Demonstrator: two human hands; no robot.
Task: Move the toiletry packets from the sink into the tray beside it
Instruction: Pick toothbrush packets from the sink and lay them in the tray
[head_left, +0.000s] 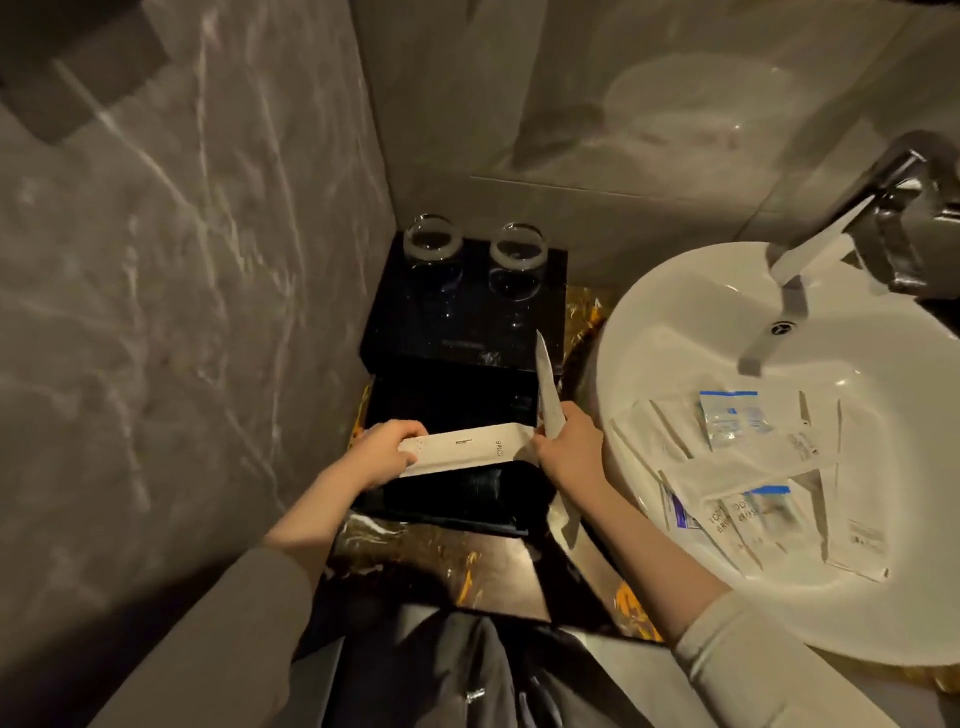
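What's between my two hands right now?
In the head view, a long pale packet spans from the left hand to the right hand, over the black tray.

I hold a long beige packet over the black tray; its small print at the right end reads roughly "COMB", uncertain. In the sink, a clear packet shows partial letters "TOO" over "BRU", the rest cut off. Print on the other sink packets is too small to read.
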